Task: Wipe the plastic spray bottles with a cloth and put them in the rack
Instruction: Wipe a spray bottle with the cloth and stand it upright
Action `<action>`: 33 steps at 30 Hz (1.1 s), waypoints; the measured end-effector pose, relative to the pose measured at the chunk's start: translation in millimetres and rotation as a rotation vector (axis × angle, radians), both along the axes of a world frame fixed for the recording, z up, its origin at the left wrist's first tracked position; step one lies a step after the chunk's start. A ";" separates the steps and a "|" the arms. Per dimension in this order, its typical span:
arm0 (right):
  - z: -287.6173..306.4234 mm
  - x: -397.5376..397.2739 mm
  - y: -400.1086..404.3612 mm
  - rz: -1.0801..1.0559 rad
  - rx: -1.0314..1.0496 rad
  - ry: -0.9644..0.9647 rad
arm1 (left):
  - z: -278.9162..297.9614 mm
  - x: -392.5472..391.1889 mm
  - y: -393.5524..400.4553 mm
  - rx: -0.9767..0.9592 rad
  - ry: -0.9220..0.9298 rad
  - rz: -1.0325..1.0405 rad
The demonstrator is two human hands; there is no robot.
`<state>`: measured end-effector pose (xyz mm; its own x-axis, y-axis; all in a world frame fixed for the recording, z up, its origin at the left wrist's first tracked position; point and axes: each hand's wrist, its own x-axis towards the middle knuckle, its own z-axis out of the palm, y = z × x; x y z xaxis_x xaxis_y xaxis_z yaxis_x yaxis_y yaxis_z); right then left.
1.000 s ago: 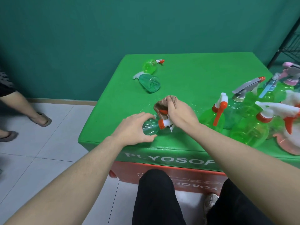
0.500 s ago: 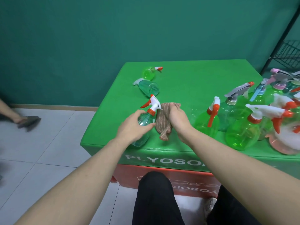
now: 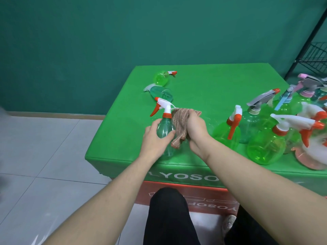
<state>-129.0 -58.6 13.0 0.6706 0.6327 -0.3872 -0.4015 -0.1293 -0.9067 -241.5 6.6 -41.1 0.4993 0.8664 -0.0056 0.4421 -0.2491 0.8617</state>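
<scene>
My left hand (image 3: 154, 140) grips a small clear-green spray bottle (image 3: 164, 127) with a white and orange trigger head, held upright near the front of the green table (image 3: 212, 89). My right hand (image 3: 195, 129) clutches a brown striped cloth (image 3: 179, 124) pressed against the bottle's right side. Two more green bottles lie on their sides further back: a light green one (image 3: 161, 78) and a teal one (image 3: 161, 93). A black wire rack (image 3: 313, 55) shows at the right edge.
Several spray bottles crowd the table's right side, among them a light green one with an orange trigger (image 3: 228, 133) and a big one (image 3: 265, 147). A pink bottle (image 3: 311, 156) lies at the far right. Grey tiled floor (image 3: 44, 147) spreads left.
The bottle went from lying on its side to upright in my left hand. My right hand brought the cloth from the trigger head down along its right side.
</scene>
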 end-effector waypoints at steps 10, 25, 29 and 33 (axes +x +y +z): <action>7.8 -14.5 16.3 0.031 0.080 0.173 | -4.6 3.8 -7.0 -0.042 -0.034 -0.002; -13.4 -15.4 14.8 0.384 -0.242 -0.805 | -0.3 6.3 1.7 -0.049 -0.030 -0.027; -15.3 -13.6 4.5 0.352 -0.200 -0.679 | 1.2 5.6 2.9 -0.143 -0.083 0.005; -14.6 -14.1 7.8 0.139 -0.093 -0.304 | -0.3 5.1 2.4 -0.165 -0.073 0.022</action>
<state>-143.1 -50.8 -1.6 0.6743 0.6973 -0.2431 -0.0872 -0.2517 -0.9639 -236.4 9.0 -41.5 0.4842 0.8675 -0.1137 0.3811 -0.0921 0.9200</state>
